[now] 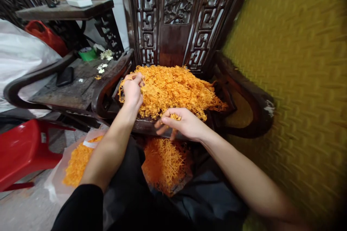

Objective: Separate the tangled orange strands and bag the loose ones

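Leftward, my left hand (132,92) pinches orange strands at the edge of the orange tangle (173,88) heaped on the carved chair seat (146,124), grip clamped to tease some loose. My right hand (184,122) curls at the near rim, seemingly closed on a small tuft, though blurred.

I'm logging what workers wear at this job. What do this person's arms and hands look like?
Both hands, left hand and right hand, are bare: no gloves, rings or watch visible. The forearms are bare too. A black sleeve shows at the left upper arm.
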`<move>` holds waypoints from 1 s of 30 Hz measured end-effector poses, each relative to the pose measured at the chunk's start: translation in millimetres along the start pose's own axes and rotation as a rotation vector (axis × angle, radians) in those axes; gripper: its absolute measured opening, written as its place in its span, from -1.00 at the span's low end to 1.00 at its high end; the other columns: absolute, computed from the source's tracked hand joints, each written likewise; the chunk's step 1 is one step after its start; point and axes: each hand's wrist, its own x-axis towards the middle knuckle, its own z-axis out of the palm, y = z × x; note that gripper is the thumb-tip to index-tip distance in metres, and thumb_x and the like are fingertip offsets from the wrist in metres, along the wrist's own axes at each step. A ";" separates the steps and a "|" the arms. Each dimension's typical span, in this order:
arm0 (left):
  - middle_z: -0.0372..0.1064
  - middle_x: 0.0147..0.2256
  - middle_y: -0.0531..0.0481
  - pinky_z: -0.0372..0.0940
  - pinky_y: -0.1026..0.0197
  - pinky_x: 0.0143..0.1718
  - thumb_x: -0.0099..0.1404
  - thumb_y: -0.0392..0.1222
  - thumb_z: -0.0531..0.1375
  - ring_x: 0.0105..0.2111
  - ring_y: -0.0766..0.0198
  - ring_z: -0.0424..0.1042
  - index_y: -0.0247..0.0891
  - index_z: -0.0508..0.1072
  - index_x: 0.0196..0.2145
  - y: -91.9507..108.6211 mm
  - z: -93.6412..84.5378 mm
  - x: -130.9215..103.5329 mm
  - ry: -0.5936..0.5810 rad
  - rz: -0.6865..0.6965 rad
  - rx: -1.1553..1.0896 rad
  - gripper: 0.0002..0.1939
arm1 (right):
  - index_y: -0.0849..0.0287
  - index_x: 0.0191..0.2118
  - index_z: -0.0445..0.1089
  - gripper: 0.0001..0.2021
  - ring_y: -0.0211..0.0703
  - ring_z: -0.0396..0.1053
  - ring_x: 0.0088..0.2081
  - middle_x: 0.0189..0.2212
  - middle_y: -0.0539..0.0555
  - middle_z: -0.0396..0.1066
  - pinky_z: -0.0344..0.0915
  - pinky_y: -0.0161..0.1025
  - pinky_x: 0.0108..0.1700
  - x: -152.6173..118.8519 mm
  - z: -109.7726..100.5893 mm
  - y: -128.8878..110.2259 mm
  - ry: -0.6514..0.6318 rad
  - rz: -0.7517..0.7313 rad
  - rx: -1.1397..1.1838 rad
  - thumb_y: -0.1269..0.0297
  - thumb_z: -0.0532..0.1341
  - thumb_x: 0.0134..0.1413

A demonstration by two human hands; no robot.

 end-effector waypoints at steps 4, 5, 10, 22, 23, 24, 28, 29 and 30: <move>0.41 -0.43 0.09 0.18 0.29 -0.43 0.23 -0.21 0.38 -0.53 0.44 0.29 -0.24 0.32 -0.33 4.9 16.1 -30.4 -0.088 -0.014 -0.065 -0.74 | 0.25 -0.18 0.48 -0.58 -0.33 0.37 -0.55 -0.44 0.01 0.44 0.15 -0.42 -0.68 12.8 -6.3 4.0 0.188 -0.088 0.121 0.00 0.46 0.01; 0.40 -0.43 0.10 0.19 0.29 -0.42 0.24 -0.20 0.38 -0.52 0.43 0.30 -0.23 0.31 -0.32 5.9 20.2 -37.8 -0.103 0.012 -0.070 -0.73 | 0.25 -0.18 0.48 -0.57 -0.39 0.24 -0.62 -0.53 -0.07 0.32 -0.01 -0.43 -0.71 15.6 -7.0 3.7 0.240 -0.112 0.144 -0.03 0.45 0.02; 0.34 -0.48 0.13 0.22 0.29 -0.43 0.29 -0.08 0.37 -0.52 0.38 0.32 -0.17 0.29 -0.29 8.3 29.5 -59.1 -0.188 0.113 0.014 -0.70 | 0.17 -0.43 0.29 -0.51 -0.46 0.03 -0.67 -0.64 -0.17 0.04 -0.21 -0.37 -0.65 22.8 -3.4 -2.7 0.304 -0.240 0.211 -0.17 0.41 0.04; 0.44 -0.32 0.02 0.35 0.22 -0.15 0.29 -0.24 0.36 -0.27 0.29 0.48 -0.22 0.42 -0.31 15.0 32.8 -78.3 -0.257 0.216 0.211 -0.85 | 0.15 -0.46 0.17 -0.49 -0.47 0.06 -0.67 -0.62 -0.18 0.09 -0.16 -0.39 -0.64 22.6 -3.2 -3.6 0.156 -0.153 0.262 -0.08 0.44 0.02; 0.43 -0.33 0.03 0.35 0.22 -0.14 0.29 -0.22 0.36 -0.27 0.29 0.47 -0.21 0.41 -0.31 13.9 32.5 -75.2 -0.240 0.228 0.215 -0.84 | 0.15 -0.45 0.17 -0.50 -0.47 0.06 -0.68 -0.62 -0.18 0.09 -0.19 -0.40 -0.65 20.8 -2.6 -5.0 0.135 -0.132 0.264 -0.08 0.43 0.03; 0.42 -0.34 0.04 0.35 0.22 -0.13 0.29 -0.19 0.36 -0.27 0.29 0.47 -0.20 0.39 -0.31 12.4 32.0 -70.3 -0.210 0.241 0.218 -0.82 | 0.15 -0.45 0.17 -0.51 -0.47 0.06 -0.68 -0.61 -0.18 0.10 -0.20 -0.40 -0.65 18.5 -1.1 -6.1 0.130 -0.127 0.258 -0.07 0.42 0.05; 0.36 -0.36 0.06 0.29 0.26 -0.30 0.31 -0.08 0.35 -0.38 0.34 0.38 -0.19 0.31 -0.30 6.0 26.0 -36.6 0.071 0.168 0.147 -0.73 | 0.17 -0.43 0.27 -0.62 -0.42 0.12 -0.69 -0.70 -0.15 0.19 0.01 -0.41 -0.61 4.4 13.6 -5.3 0.077 -0.165 -0.034 -0.01 0.31 0.22; 0.34 -0.38 0.08 0.23 0.29 -0.39 0.31 -0.05 0.34 -0.44 0.37 0.32 -0.18 0.29 -0.29 5.1 23.5 -28.0 0.140 0.111 0.116 -0.71 | 0.17 -0.43 0.29 -0.63 -0.40 0.16 -0.69 -0.73 -0.13 0.22 0.08 -0.41 -0.58 0.5 17.0 -4.7 0.049 -0.170 -0.128 0.01 0.26 0.27; 0.32 -0.39 0.09 0.16 0.30 -0.46 0.31 -0.02 0.34 -0.50 0.39 0.25 -0.18 0.27 -0.29 4.7 21.0 -21.5 0.180 0.052 0.089 -0.69 | 0.17 -0.44 0.30 -0.63 -0.39 0.19 -0.68 -0.73 -0.11 0.26 0.11 -0.41 -0.57 -3.0 19.0 -4.2 0.026 -0.173 -0.195 0.03 0.21 0.32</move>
